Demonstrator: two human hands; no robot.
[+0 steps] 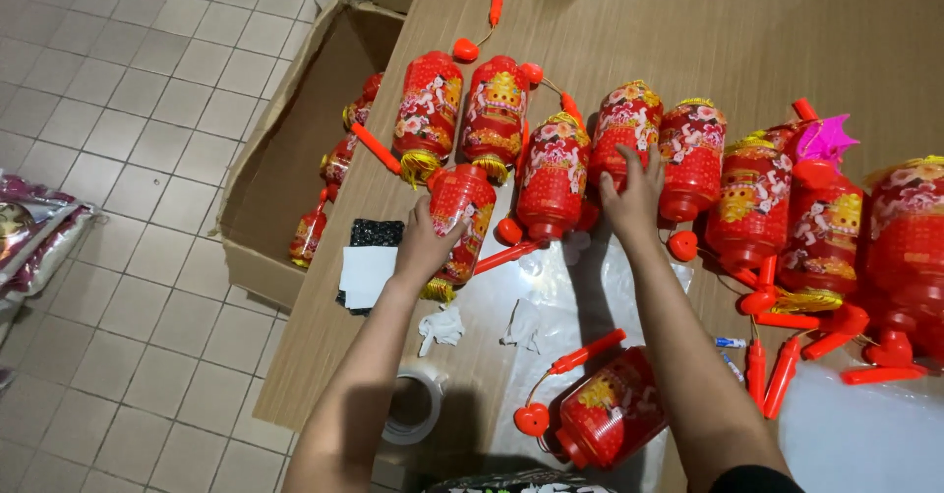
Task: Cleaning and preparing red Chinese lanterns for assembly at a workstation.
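Red cylindrical paper lanterns (pixel 551 174) are crowding your wooden table (pixel 610 21) (mind tassels), so your left hand (pixel 425 242) is clasping one (pixel 458 220) while your right hand's (pixel 634 198) spread fingers are steadying another (pixel 625 124).

— Which lantern is under my left hand (pixel 425 242)?

— The red cylindrical one (pixel 458 220), printed with pink flowers, gold fringe at its near end. It lies on its side on the desk (pixel 629 31), pointing toward one o'clock.

— And my right hand (pixel 634 198)?

— It rests on the lower end of another red lantern (pixel 623 124), lying lengthwise toward twelve o'clock, gold trim on top.
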